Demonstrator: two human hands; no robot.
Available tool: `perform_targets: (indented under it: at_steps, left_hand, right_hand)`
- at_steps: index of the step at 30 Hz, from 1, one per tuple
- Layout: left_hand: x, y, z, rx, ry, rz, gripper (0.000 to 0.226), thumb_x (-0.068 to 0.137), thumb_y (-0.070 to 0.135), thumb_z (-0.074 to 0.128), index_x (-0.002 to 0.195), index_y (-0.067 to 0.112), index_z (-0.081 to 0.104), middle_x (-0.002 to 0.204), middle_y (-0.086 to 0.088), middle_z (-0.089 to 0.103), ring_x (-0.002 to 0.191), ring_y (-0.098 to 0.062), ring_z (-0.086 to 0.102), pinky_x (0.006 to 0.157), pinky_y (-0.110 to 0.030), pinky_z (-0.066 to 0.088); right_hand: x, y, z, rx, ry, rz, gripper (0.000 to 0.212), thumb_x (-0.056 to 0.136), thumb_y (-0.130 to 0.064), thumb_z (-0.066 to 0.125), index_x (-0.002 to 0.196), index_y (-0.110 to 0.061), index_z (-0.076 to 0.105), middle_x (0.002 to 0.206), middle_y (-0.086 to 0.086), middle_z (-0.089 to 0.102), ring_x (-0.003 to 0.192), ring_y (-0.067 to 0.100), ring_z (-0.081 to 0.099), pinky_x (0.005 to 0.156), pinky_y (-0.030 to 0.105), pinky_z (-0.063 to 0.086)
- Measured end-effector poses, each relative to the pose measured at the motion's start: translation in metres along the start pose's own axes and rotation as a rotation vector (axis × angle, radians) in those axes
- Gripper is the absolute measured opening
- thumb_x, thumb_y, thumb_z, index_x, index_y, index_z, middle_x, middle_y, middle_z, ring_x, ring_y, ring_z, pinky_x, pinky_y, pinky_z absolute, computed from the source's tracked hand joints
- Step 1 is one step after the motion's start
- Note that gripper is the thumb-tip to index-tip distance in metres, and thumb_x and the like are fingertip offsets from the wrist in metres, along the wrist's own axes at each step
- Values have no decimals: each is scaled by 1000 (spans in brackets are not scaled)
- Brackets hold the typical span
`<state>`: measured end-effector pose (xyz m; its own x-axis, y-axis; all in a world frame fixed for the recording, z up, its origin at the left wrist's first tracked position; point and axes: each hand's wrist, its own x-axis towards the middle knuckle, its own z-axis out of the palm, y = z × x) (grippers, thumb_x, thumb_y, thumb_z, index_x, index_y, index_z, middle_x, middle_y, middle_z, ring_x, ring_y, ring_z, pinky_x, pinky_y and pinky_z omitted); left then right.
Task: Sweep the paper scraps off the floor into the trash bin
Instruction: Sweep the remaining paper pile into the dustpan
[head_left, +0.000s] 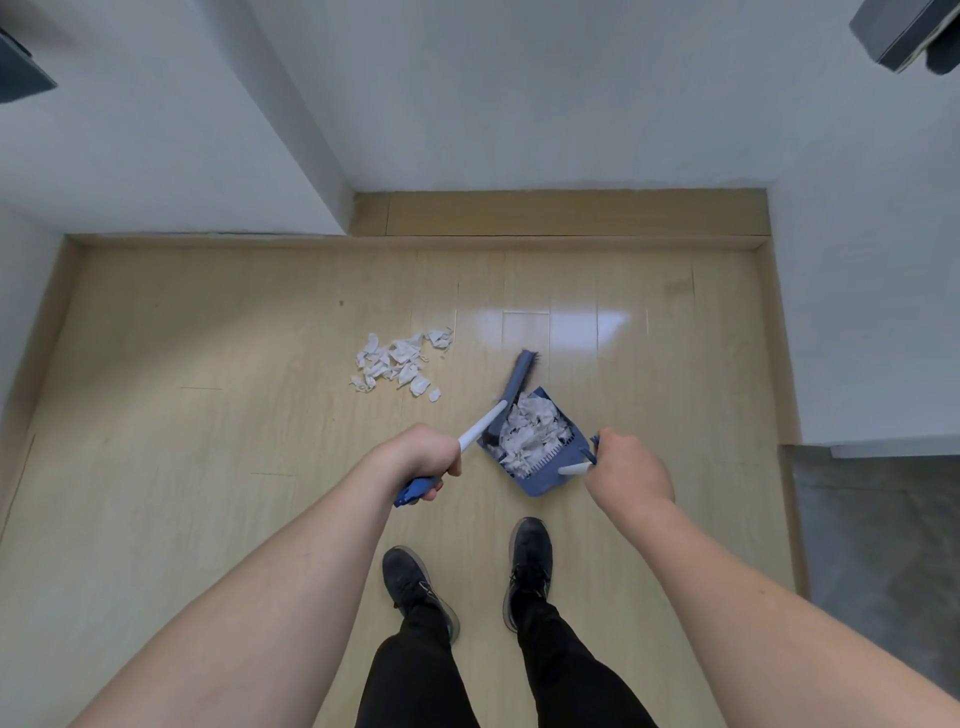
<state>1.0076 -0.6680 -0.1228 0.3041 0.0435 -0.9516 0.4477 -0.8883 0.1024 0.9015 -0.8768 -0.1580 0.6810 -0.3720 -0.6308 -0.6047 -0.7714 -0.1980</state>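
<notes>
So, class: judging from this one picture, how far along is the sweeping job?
Partly done: the dustpan already holds scraps. In hand: the left hand grips the broom and the right hand holds the dustpan handle. Left: the scrap pile on the floor; no bin is visible.

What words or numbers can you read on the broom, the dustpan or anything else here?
None can be read.
Broom: no label shows on its blue head or white handle.
Dustpan: plain blue, no writing visible.
Paper scraps on the floor and those in the dustpan: dark marks show, too small and blurred to read.
Black shoes: no logo can be made out.
</notes>
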Motion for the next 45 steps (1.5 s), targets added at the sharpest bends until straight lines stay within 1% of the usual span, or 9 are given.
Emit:
perform_targets:
  at_steps: [6,11,15,20,25,33,36,41,45]
  left_hand:
    - [-1,9,1,41,2,24,25,90,11,55,111,-1,51,70,-13,53,46,-19,48,44,-21,39]
    - [-4,16,6,133,-6,11,30,90,12,55,117,0,50,73,-14,56,48,-20,51,43,-21,41]
    - [-9,19,11,234,-23,19,24,90,14,56,111,2,50,72,-13,57,50,-20,52,46,-23,42]
    - [-17,25,13,365,-115,15,24,93,16,54,113,4,46,72,-11,56,51,-19,50,52,-26,40]
    - [-22,36,26,490,-85,52,25,94,18,55,113,3,47,73,-11,59,55,-19,55,54,-27,44]
    - [-31,38,14,499,28,87,19,92,14,54,106,4,47,74,-12,59,55,-21,57,52,-29,44]
    - [-36,35,0,501,83,78,19,91,14,54,106,3,49,75,-12,61,56,-22,59,56,-29,46]
    - [-23,34,-16,465,145,68,26,90,13,51,112,-1,52,82,-18,66,64,-27,64,66,-31,50]
    - [-2,33,-10,352,113,55,29,90,10,49,115,-5,50,81,-22,64,64,-30,62,64,-33,50]
  right_hand:
    - [-2,-1,-2,-12,-10,9,15,87,-8,51,102,-12,53,101,11,63,75,28,48,62,29,37]
    - [0,-3,-4,-13,-10,10,18,86,-7,50,103,-13,53,101,10,63,75,28,50,62,29,39]
    - [-1,-4,-5,-19,-16,4,13,87,-6,49,99,-13,50,99,10,63,75,28,51,61,29,39]
    - [-1,-2,-7,-19,-30,-6,9,91,-10,50,92,-15,43,90,5,55,74,27,50,55,29,34]
    - [2,-1,-9,-3,-50,-15,9,90,-8,48,89,-14,42,85,3,51,73,26,51,46,27,29]
    - [0,3,-8,18,-53,-5,8,88,-9,51,90,-15,46,85,4,53,75,28,52,60,28,38]
    - [-1,1,-11,26,-55,-12,12,87,-8,51,89,-16,43,94,9,60,77,28,49,64,29,37]
    - [0,2,-9,18,-55,-17,11,87,-10,51,91,-17,44,102,9,63,76,27,49,63,29,37]
    - [3,3,-4,37,-50,-18,12,86,-10,52,96,-17,50,99,7,63,75,27,51,59,28,36]
